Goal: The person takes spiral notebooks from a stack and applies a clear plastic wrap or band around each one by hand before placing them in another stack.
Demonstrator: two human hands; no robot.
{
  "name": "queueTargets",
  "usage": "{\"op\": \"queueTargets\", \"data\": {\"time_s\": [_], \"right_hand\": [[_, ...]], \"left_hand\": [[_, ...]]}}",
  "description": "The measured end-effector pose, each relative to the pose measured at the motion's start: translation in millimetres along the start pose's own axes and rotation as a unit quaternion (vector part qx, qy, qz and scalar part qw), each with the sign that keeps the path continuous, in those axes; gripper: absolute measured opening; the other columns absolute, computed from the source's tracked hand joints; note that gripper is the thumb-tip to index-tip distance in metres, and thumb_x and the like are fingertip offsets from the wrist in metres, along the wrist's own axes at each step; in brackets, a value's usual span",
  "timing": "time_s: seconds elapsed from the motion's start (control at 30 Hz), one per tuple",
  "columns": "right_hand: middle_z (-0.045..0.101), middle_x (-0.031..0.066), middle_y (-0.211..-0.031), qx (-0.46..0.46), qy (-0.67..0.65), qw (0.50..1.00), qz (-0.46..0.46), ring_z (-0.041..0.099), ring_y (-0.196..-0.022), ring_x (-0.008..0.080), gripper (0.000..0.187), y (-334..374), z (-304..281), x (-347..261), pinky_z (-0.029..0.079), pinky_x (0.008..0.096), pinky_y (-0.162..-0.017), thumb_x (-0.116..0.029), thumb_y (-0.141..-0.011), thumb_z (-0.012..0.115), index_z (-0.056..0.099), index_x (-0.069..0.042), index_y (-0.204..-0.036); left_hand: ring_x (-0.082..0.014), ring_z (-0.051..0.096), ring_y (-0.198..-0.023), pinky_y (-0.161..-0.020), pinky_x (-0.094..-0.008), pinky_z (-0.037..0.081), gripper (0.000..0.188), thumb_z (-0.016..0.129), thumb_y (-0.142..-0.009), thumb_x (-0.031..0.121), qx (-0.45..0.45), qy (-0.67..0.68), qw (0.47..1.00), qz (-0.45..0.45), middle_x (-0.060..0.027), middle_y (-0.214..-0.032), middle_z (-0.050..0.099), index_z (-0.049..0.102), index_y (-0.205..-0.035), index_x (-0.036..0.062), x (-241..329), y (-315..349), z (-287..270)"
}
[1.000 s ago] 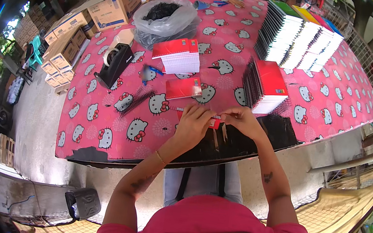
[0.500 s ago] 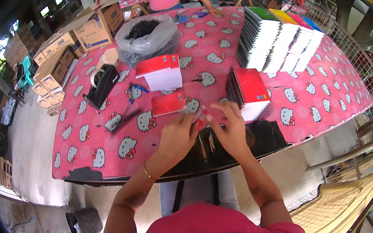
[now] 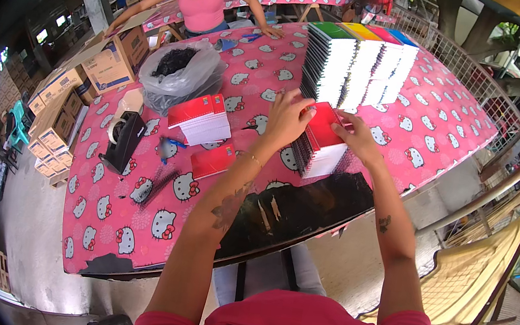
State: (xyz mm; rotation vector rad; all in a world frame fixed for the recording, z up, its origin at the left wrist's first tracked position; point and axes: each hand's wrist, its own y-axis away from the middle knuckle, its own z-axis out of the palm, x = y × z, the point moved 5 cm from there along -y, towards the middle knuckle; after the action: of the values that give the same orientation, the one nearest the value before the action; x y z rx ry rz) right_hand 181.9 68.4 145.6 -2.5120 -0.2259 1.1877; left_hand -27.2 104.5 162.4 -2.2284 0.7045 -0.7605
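Flanking glossy, wire-bound red notebooks (image 3: 326, 138): left hand (image 3: 286, 122), right hand (image 3: 359, 140).

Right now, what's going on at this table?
The wearer has the left grip and right grip at the top of a red notebook stack, one on either side; whether either is lifting anything isn't clear. A lower red stack sits to the left, a black tape dispenser further left, and taller notebook stacks beyond. Across the table stands a co-worker in pink.

Red notebooks (image 3: 321, 135) with white page edges (image 3: 325, 164); pink tablecloth (image 3: 443, 135) patterned with red-bowed white cat heads (image 3: 163, 223)
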Motion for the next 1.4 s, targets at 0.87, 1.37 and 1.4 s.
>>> {"op": "queueTargets", "data": {"time_s": [0.87,1.37,1.4], "right_hand": [[0.069,0.0112,-0.101,-0.179,-0.189,0.964,-0.056,0.065,-0.084,0.0163,0.044,127,177,-56,0.052,0.0287,-0.074,-0.008,-0.081,0.078,0.060,-0.006,-0.121],[0.069,0.0010,-0.098,-0.247,-0.384,0.887,0.063,0.060,-0.090,0.0068,0.022,130,195,-56,0.049,0.0238,-0.082,-0.005,-0.085,0.076,0.071,-0.002,-0.106],[0.069,0.0012,-0.099,-0.252,-0.378,0.889,0.067,0.060,-0.091,0.0068,0.024,131,199,-54,0.050,0.0241,-0.082,-0.007,-0.085,0.076,0.071,-0.003,-0.108]], "left_hand": [[-0.0360,0.064,-0.091,-0.084,-0.0469,0.050,0.017,0.061,-0.081,0.004,-0.070,-0.080,0.993,0.052,-0.0148,-0.100,0.066,0.066,-0.097,0.0060,-38,193,-131],[-0.0405,0.063,-0.094,-0.080,-0.0505,0.051,0.029,0.062,-0.093,0.031,-0.102,-0.291,0.906,-0.290,-0.0190,-0.096,0.066,0.066,-0.092,0.0022,-193,270,-215],[-0.0394,0.064,-0.093,-0.079,-0.0492,0.052,0.028,0.063,-0.092,0.031,-0.083,-0.304,0.908,-0.277,-0.0178,-0.093,0.067,0.065,-0.091,0.0036,-194,274,-218]]}}
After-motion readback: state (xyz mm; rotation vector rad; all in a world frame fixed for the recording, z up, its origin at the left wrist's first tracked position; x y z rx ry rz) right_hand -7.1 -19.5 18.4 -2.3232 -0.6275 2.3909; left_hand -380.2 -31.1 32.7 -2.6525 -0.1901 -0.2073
